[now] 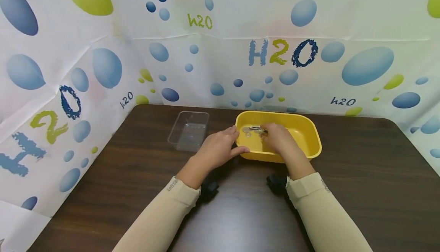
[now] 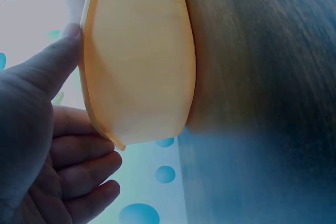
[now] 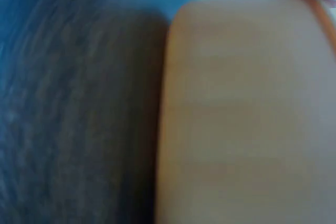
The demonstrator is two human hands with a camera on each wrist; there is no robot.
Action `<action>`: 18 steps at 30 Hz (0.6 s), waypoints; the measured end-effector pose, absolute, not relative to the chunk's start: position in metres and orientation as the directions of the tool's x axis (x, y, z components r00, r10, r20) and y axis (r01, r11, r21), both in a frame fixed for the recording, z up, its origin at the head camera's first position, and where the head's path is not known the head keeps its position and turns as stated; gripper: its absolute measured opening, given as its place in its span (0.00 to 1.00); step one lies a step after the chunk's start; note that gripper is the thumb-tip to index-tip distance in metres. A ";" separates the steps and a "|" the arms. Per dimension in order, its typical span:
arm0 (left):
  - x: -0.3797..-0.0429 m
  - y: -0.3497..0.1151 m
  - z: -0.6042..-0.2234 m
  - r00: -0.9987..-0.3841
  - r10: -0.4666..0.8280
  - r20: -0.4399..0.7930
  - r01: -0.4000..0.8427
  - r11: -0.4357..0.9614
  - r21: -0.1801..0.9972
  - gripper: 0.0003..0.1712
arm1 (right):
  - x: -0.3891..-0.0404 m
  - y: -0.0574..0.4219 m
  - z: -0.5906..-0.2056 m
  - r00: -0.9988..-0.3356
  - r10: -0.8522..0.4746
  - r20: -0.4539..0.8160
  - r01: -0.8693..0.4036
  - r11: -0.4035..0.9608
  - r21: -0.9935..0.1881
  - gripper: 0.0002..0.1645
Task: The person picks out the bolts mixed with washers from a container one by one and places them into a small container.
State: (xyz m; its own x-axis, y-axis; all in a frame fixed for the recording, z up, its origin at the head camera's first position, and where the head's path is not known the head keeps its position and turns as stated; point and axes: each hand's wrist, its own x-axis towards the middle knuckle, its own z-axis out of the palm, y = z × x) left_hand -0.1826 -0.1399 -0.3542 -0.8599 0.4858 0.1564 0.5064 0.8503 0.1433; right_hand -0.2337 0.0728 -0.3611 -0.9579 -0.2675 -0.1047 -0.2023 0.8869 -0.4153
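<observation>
Yellow tub point(image 1: 303, 131) leaves right grip point(image 1: 279, 138) room rightward, left grip point(image 1: 218, 147) holding its rim point(image 1: 271, 112).

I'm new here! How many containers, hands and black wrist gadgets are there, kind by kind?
Containers: 2 (yellow tub, clear box)
Hands: 2 (left hand, right hand)
Black wrist gadgets: 2 (left gadget, right gadget)
Total: 6
Left out: the small shiny pieces in the tub, too bunched to count.

The head view is bright, glare whitening the table point(image 1: 233, 221) toward six o'clock; the right wrist view seems motion-blurred.
</observation>
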 end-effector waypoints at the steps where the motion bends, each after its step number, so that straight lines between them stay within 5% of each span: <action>1: -0.183 -0.140 -0.354 -0.861 0.485 0.153 0.505 0.850 0.147 0.41 | -0.235 0.072 -0.362 -0.956 -0.275 -0.100 -0.212 0.887 -0.411 0.20; 11: -0.180 -0.155 -0.345 -0.901 0.434 0.004 0.414 0.856 0.310 0.43 | -0.239 0.070 -0.367 -0.935 -0.346 -0.074 -0.291 0.871 -0.395 0.06; 18: -0.172 -0.201 -0.335 -0.913 0.393 0.109 0.406 0.849 0.338 0.40 | -0.240 0.073 -0.365 -0.936 -0.335 -0.107 -0.266 0.874 -0.408 0.11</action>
